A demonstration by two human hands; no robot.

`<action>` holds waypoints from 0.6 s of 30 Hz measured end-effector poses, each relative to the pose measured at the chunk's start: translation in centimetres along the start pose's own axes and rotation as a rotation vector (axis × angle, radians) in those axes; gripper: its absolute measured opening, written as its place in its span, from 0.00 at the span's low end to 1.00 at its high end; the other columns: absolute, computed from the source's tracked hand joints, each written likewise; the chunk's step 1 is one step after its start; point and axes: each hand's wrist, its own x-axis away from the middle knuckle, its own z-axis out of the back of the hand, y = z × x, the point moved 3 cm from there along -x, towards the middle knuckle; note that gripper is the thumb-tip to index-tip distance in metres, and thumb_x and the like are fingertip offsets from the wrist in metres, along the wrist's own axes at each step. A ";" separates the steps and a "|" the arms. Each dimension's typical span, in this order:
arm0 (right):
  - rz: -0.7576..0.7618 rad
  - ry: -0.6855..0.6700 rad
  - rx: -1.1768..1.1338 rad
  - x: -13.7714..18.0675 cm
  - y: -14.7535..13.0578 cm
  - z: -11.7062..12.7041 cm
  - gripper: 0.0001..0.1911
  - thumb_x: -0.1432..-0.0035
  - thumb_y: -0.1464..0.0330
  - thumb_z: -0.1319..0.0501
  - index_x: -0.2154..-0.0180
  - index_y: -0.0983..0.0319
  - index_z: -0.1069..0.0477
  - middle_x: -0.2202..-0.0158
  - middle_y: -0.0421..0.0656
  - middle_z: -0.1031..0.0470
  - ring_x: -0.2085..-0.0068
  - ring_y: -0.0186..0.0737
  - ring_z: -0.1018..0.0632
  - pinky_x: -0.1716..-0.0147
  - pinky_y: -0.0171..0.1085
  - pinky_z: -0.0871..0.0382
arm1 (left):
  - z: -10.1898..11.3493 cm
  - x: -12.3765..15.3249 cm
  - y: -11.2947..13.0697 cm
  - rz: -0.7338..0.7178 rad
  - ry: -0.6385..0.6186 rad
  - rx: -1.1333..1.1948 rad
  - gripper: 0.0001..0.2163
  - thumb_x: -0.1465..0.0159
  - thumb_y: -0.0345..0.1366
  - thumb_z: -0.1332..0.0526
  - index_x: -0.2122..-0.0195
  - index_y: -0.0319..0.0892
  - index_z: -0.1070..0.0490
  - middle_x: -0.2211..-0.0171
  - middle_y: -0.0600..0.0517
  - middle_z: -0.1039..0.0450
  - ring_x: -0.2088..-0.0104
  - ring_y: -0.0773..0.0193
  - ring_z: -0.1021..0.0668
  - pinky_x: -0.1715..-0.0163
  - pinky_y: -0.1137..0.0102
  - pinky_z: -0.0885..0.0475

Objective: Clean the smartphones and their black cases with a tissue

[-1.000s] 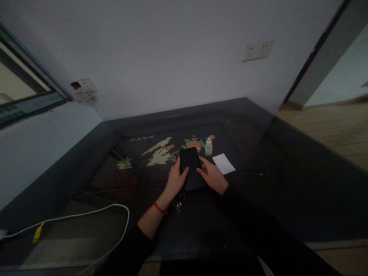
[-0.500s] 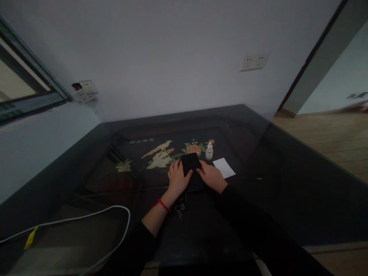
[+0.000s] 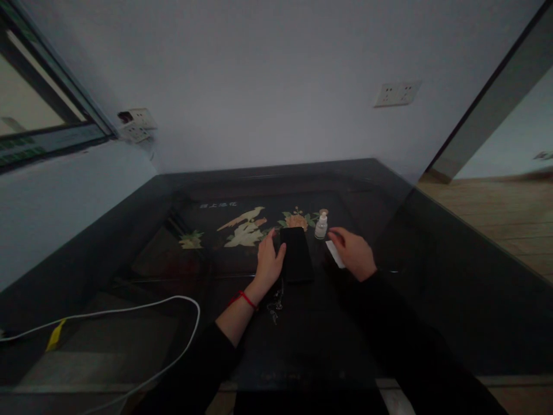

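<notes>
A black phone (image 3: pixel 297 256) lies flat on the dark glass-topped table (image 3: pixel 415 276). My left hand (image 3: pixel 268 264) rests against the phone's left edge, fingers stretched along it and thumb on top. My right hand (image 3: pixel 354 252) hovers over a white paper sheet (image 3: pixel 336 253), covering most of it, fingers loosely curved toward a small white dropper bottle (image 3: pixel 321 225) that stands just beyond the phone. Nothing visible is held in the right hand.
A bunch of keys (image 3: pixel 275 304) lies near my left wrist. A white cable (image 3: pixel 129 314) with a yellow tag curves across the table's left side. Wall sockets (image 3: pixel 396 94) sit on the back wall, more sockets (image 3: pixel 136 124) by the window at left.
My right hand left the phone and moved right, over the white paper near the bottle. My left hand stays on the phone's left edge.
</notes>
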 end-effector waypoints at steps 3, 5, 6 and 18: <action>-0.057 0.024 0.072 0.1 2.8 0.9 0.22 0.34 0.57 0.50 0.46 0.62 0.34 0.51 0.54 0.26 0.56 0.51 0.22 0.62 0.43 0.32 | 0.3 -0.2 -0.6 -0.007 0.013 0.061 0.23 0.37 0.35 0.47 0.40 0.41 0.42 0.46 0.41 0.33 0.44 0.55 0.31 0.42 0.56 0.40; -0.047 0.000 0.105 0.4 3.2 0.5 0.23 0.36 0.56 0.47 0.46 0.63 0.35 0.51 0.55 0.27 0.57 0.53 0.22 0.64 0.43 0.32 | 0.3 -0.3 -0.7 -0.020 0.007 0.076 0.22 0.38 0.33 0.46 0.41 0.42 0.40 0.46 0.42 0.33 0.45 0.56 0.31 0.42 0.56 0.40; -0.033 -0.015 0.116 0.6 3.0 0.1 0.23 0.36 0.56 0.46 0.46 0.63 0.35 0.52 0.55 0.27 0.58 0.53 0.21 0.65 0.43 0.32 | 0.3 -0.3 -0.7 -0.027 0.001 0.077 0.22 0.38 0.33 0.46 0.41 0.42 0.40 0.46 0.42 0.32 0.45 0.56 0.31 0.42 0.57 0.39; 0.202 -0.026 0.034 1.7 -0.8 -1.7 0.13 0.38 0.59 0.42 0.54 0.55 0.28 0.56 0.45 0.26 0.61 0.43 0.23 0.70 0.35 0.36 | 0.6 0.4 -0.2 -0.102 -0.109 -0.070 0.24 0.38 0.35 0.44 0.40 0.41 0.40 0.43 0.41 0.33 0.42 0.52 0.32 0.41 0.54 0.41</action>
